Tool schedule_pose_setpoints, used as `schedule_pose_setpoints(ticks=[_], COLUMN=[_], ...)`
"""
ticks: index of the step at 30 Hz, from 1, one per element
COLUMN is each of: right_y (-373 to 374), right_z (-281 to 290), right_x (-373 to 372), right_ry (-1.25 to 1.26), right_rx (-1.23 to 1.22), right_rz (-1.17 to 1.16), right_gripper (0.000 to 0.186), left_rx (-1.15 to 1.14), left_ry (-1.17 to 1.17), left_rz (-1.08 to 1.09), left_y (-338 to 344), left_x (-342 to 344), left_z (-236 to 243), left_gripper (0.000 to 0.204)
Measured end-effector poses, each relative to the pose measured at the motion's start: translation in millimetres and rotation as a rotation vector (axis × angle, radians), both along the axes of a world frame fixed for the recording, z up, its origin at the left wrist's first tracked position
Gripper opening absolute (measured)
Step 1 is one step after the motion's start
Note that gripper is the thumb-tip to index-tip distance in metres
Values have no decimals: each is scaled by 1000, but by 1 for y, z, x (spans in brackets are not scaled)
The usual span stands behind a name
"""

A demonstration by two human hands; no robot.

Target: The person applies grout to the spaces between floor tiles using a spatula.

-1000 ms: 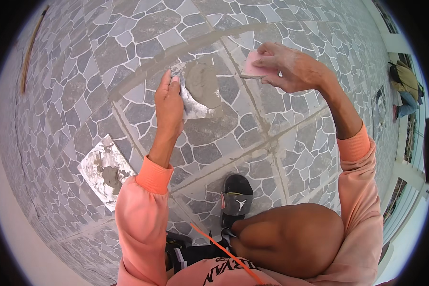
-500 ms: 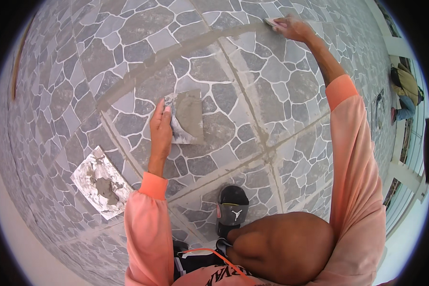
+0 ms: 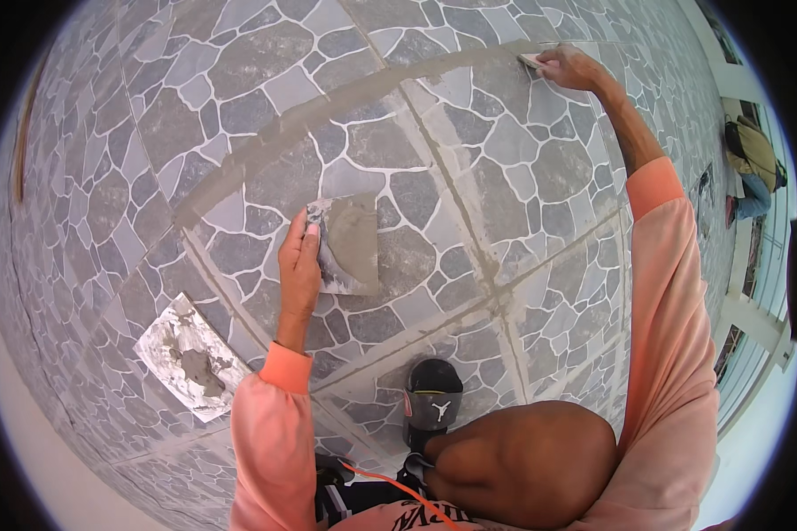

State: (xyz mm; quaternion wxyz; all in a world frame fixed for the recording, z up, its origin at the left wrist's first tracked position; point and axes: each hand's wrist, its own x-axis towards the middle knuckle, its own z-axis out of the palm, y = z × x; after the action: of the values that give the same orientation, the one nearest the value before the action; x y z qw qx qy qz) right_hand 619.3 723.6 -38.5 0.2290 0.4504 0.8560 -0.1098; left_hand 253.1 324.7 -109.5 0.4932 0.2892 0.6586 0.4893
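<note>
My left hand grips the edge of a square board carrying a smear of wet grey mortar, held over the patterned tile floor. My right hand, arm stretched to the upper right, holds a small flat scraper at the far end of a wet grey grout band that runs across the tiles. To the left of my left forearm, a white board lies on the floor with a lump of grey mortar on it.
Grout-smeared seams cross the floor. My sandalled foot is below them. At the far right another person crouches near white railings or frames. A long wooden stick lies at the upper left.
My right hand has reached up and right with the scraper to the grout band's end, then dropped slightly. My left hand and its board have moved down in the view.
</note>
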Motion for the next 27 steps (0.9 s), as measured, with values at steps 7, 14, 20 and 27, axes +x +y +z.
schedule_pose_setpoints(ticks=[7, 14, 20, 27], right_y=[16, 21, 48, 66], right_z=[-31, -29, -10, -1], right_x=[32, 49, 64, 61], right_ry=[357, 174, 20, -78], right_rx=[415, 322, 43, 13], right_rz=[8, -101, -46, 24], right_gripper=[43, 39, 44, 36], left_rx=[27, -1, 13, -9], left_ry=[-201, -180, -75, -35], left_rz=[-27, -77, -65, -57], left_y=[4, 4, 4, -3], left_x=[0, 1, 1, -4], left_z=[5, 5, 6, -6], left_gripper=[40, 42, 39, 40])
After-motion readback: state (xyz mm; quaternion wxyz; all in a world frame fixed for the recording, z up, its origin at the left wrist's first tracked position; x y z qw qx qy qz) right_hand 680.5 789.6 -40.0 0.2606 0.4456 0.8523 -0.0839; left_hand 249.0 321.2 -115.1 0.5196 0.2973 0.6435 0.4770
